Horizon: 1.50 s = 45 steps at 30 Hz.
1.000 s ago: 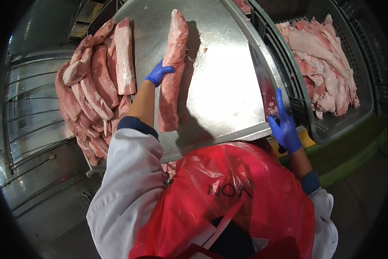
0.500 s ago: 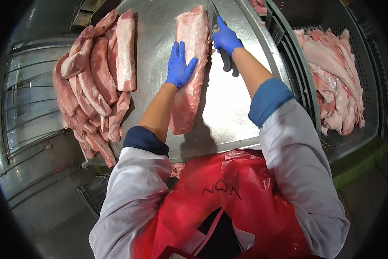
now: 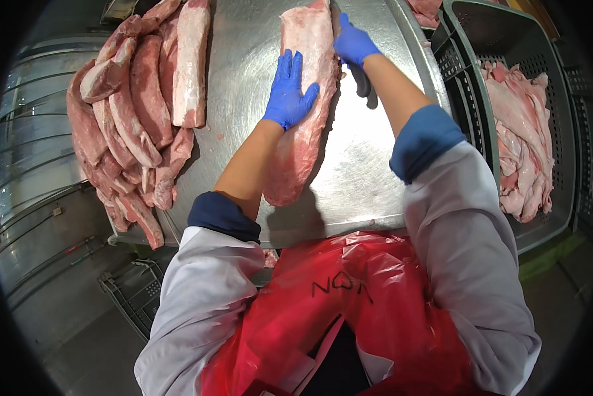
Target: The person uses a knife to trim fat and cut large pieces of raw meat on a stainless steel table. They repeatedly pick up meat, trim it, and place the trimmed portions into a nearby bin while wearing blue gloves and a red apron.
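A long slab of pale pink meat (image 3: 303, 142) with a whitish fat layer lies lengthwise on a steel table (image 3: 369, 178). My left hand (image 3: 290, 92), in a blue glove, rests flat on its upper face with the fingers stretched out and the thumb apart. Beside the slab's right edge, near the far end, my gloved right hand (image 3: 354, 43) is closed around a knife (image 3: 360, 80) with a dark handle. One finger points forward along the knife. Most of the blade is hidden by the hand or lost against the bright steel.
Several long meat strips (image 3: 128, 119) are heaped at the table's left side. To the right stands a dark perforated crate (image 3: 560, 191) holding pale trimmings (image 3: 524, 145). Another crate (image 3: 138, 297) sits low at the left. More meat (image 3: 425, 12) shows at the far right.
The whole view has shifted a little. The slab now leans slightly more to the right at its far end, and both hands have gone a little right with it.
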Motion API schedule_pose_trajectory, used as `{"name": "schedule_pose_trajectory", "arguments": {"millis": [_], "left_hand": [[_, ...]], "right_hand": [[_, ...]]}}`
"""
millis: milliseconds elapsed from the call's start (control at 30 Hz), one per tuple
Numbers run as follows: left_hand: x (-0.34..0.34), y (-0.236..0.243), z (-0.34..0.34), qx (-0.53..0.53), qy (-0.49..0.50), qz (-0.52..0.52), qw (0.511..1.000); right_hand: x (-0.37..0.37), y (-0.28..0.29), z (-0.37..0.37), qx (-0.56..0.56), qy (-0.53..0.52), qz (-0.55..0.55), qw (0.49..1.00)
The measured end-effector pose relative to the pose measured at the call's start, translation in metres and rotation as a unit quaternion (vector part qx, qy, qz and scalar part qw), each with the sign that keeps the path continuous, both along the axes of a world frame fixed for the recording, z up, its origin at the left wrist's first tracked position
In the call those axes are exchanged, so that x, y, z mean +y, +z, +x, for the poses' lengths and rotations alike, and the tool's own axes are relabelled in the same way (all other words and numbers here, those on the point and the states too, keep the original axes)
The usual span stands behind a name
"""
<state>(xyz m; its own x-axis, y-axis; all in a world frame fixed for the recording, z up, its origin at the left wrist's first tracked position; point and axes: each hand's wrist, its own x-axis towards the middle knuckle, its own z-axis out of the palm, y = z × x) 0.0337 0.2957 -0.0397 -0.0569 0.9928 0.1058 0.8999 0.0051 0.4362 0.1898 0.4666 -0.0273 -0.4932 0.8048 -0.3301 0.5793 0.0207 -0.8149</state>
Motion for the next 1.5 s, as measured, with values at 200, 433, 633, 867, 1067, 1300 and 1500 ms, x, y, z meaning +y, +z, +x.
{"name": "schedule_pose_trajectory", "arguments": {"millis": [200,433,633,867,1067,1300,1500], "left_hand": [[-0.003,-0.008,-0.004,0.003,0.027,0.006,1.0],[0.007,-0.016,-0.006,-0.004,0.068,0.023,0.997],[0.015,-0.014,-0.006,-0.034,0.115,0.032,0.992],[0.013,-0.009,0.007,-0.028,0.148,-0.008,0.989],[0.014,0.033,0.033,-0.027,0.248,-0.216,0.944],[0.023,0.024,-0.026,-0.118,0.231,-0.23,0.938],[-0.038,0.013,-0.076,-0.644,0.068,-0.311,0.696]], "right_hand": [[-0.101,0.009,0.021,-0.056,0.05,-0.04,0.996],[-0.141,0.016,0.024,-0.058,0.022,0.004,0.998],[-0.15,0.027,0.026,-0.029,0.044,-0.081,0.995],[-0.296,0.04,0.078,0.013,0.035,-0.04,0.999],[-0.375,0.075,0.197,0.024,0.091,-0.06,0.994],[-0.359,0.096,0.278,0.03,-0.117,-0.097,0.988],[-0.329,0.083,0.289,0.09,-0.16,-0.101,0.978]]}}
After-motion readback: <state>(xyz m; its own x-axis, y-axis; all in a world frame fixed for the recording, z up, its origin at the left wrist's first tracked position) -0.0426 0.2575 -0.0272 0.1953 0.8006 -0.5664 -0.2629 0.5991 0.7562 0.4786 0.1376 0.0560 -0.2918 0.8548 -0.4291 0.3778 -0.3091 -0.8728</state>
